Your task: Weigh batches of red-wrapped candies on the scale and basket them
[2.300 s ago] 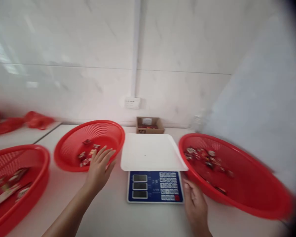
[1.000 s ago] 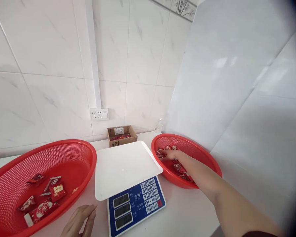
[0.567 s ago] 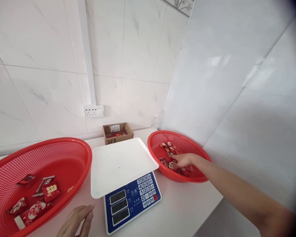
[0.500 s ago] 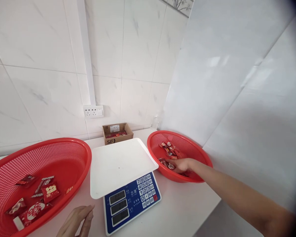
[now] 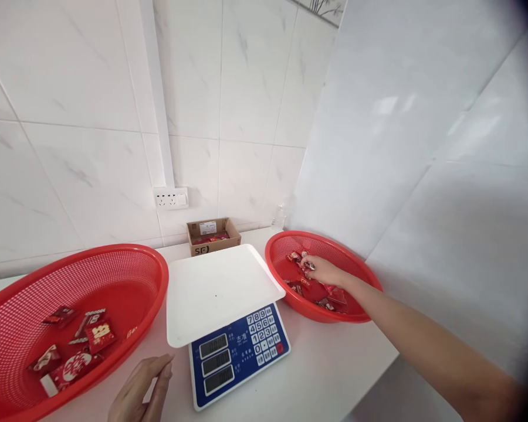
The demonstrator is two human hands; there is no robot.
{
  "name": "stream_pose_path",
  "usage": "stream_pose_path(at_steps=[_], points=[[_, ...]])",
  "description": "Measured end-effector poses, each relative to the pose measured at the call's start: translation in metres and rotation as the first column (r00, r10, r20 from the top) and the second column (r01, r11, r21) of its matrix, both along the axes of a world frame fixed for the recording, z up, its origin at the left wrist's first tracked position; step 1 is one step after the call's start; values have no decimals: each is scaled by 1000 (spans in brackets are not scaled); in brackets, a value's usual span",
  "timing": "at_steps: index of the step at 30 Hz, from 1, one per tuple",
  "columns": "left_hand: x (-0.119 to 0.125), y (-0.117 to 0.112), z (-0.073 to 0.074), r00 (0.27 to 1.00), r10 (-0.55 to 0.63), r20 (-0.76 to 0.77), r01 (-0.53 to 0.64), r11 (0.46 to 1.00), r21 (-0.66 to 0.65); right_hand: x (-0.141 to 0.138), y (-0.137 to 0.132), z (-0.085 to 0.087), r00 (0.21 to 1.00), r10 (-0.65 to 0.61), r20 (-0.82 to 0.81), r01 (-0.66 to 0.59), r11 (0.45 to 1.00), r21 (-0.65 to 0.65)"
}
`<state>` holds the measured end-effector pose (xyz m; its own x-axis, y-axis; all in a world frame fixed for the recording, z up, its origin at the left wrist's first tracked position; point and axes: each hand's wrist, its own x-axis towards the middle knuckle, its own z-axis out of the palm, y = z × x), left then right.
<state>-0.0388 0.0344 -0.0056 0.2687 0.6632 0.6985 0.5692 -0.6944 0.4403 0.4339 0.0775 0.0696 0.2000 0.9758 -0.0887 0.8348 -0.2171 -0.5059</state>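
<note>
Touching wrapped snacks (image 5: pixel 307 283) in the basket (image 5: pixel 349 265) near the table's (image 5: pixel 317 358) right edge, I can't tell if my right hand (image 5: pixel 328 272) pinches one. My left hand (image 5: pixel 143 387) gapes beside the digital scale (image 5: pixel 240 350).

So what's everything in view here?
scale: one, blue and white, centre
left basket: one, red, left
right basket: one, red, right
packets: several, mostly red, in both baskets
box: one, brown, behind scale, red contents
container: one, clear, behind right basket
back wall: one, white, behind
right wall: one, greyish, right
socket: one, white, back wall
conduit: one, white, above socket
table: one, white, underneath
left grip: one, bare, beside scale
right grip: one, bare, in right basket
</note>
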Motion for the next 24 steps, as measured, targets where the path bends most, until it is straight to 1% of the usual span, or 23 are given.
stream_pose_path(at_steps=[3,5,6,8,9,11,13,15,17,19,21,22,24], points=[[2,-1,2,1000,-4,11,4,1000,10,1,-2,10,993,-56,-108,57,998,6],[3,-1,2,1000,-4,13,4,1000,1,-4,-4,16,963,-122,-239,126,992,3],[3,-1,2,1000,-3,16,3,1000,-2,-7,-5,20,930,-161,-329,171,985,3],[4,-2,3,1000,4,30,-4,1000,6,-16,-7,30,828,-220,-516,258,966,3],[5,-2,3,999,7,38,-8,1000,14,-21,-7,35,777,-229,-586,286,958,5],[6,-4,6,999,9,52,-10,1000,23,-33,-6,44,715,-205,-668,289,957,16],[8,-5,9,998,5,69,-7,1000,19,-48,-2,52,674,-146,-724,246,969,34],[9,-6,10,996,0,85,0,1000,1,-66,4,56,651,-58,-757,167,984,69],[9,-7,10,995,0,95,2,1000,-25,-90,13,56,652,28,-758,71,993,98],[8,-5,8,994,27,106,-19,997,-76,-116,22,52,668,95,-738,-45,995,88],[6,-2,4,986,113,121,-90,979,-186,-142,29,48,694,180,-697,-184,980,70],[5,0,3,976,176,125,-140,957,-256,-153,33,46,711,237,-662,-256,964,70],[3,3,2,939,315,138,-242,890,-385,-167,38,43,746,348,-568,-369,926,82]])
